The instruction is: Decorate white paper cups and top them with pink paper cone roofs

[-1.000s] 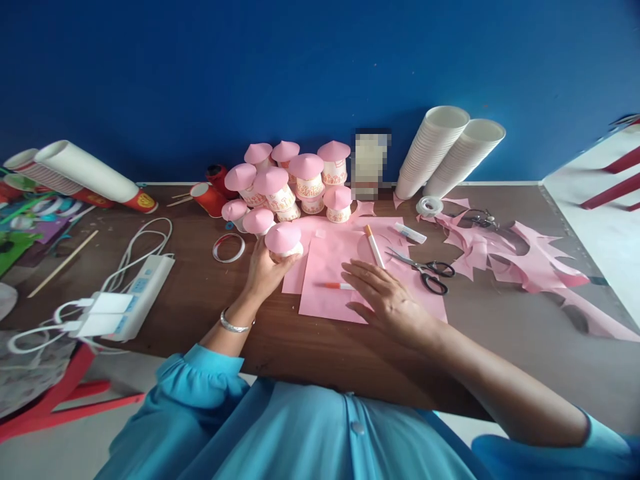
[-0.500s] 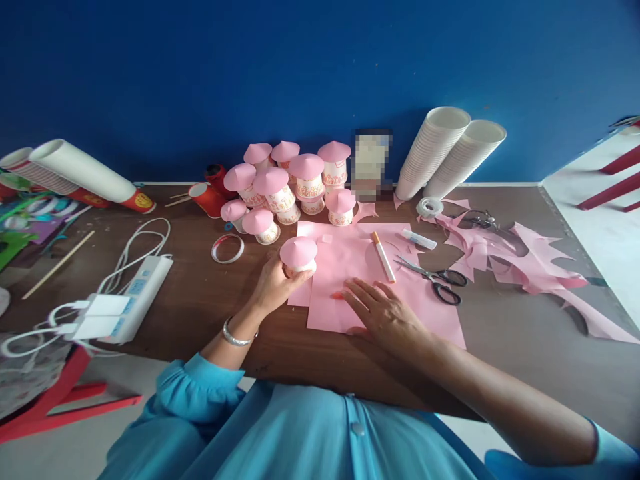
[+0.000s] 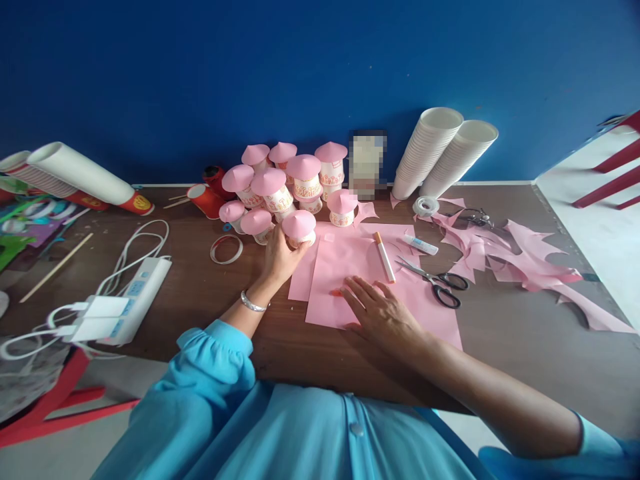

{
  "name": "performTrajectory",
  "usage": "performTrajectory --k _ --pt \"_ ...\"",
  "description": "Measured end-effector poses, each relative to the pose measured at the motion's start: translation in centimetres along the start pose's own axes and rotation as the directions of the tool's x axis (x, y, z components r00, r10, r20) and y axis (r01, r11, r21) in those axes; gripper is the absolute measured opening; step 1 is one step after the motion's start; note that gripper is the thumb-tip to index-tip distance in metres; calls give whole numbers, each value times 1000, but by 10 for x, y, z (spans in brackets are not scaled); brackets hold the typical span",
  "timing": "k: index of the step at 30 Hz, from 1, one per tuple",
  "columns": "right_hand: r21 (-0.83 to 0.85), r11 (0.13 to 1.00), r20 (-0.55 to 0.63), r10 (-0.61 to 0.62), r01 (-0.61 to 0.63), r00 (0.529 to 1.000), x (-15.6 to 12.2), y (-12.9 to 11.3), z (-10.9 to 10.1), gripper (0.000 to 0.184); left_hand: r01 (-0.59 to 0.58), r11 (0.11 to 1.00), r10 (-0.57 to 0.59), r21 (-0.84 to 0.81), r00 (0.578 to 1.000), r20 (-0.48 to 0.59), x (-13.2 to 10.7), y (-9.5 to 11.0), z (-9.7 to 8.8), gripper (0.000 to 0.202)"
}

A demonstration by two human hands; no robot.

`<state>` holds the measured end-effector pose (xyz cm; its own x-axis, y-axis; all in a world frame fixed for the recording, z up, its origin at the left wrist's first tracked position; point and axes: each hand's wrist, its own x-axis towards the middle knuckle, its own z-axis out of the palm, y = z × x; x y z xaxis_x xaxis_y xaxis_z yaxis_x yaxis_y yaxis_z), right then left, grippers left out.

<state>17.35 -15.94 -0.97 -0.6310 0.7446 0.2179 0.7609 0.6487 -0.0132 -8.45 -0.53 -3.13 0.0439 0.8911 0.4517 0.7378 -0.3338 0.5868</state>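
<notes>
My left hand is closed around a small paper cup house with a pink cone roof, close to the front of the group of similar cup houses. Those have white walls with red drawings. My right hand lies flat, fingers spread, on the pink paper sheets. A small orange-red piece shows by its fingertips; what it belongs to is hidden. An orange-and-white marker, a glue stick and black-handled scissors rest on or beside the paper.
Two tall stacks of white paper cups stand against the blue wall. Pink paper scraps and a tape roll lie at the right. A red tape ring and a power strip with cables are on the left.
My left hand has moved away from me with the cup house, toward the group at the back. My right hand stays on the paper.
</notes>
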Motion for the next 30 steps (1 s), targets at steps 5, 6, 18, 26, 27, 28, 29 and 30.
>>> performTrajectory --k 5,6,18,26,27,28,29,30 --pt "15 1000 -4 -15 15 1000 -2 1 1 57 21 999 -21 33 1000 6 7 -6 14 59" --pt "16 1000 -2 -16 16 1000 -2 1 1 56 16 999 -17 43 1000 3 8 -7 15 59" --pt "26 1000 -10 -6 7 1000 -3 1 3 56 66 997 -66 52 998 8 10 -12 11 57" --pt "54 999 -30 -5 6 1000 -6 2 8 58 -16 996 11 93 999 47 -20 0 -6 50" --pt "58 998 -31 -5 7 1000 -6 2 8 58 -50 993 45 109 998 42 -24 3 -9 50" --pt "56 998 -31 -5 7 999 -6 2 8 58 -91 988 87 121 995 44 -28 7 -11 48" --pt "50 999 -33 -4 6 999 -5 2 8 58 -138 982 132 131 990 56 -30 11 -13 44" --pt "43 999 -39 -3 4 999 -5 2 8 58 -180 973 171 143 982 76 -32 14 -15 42"
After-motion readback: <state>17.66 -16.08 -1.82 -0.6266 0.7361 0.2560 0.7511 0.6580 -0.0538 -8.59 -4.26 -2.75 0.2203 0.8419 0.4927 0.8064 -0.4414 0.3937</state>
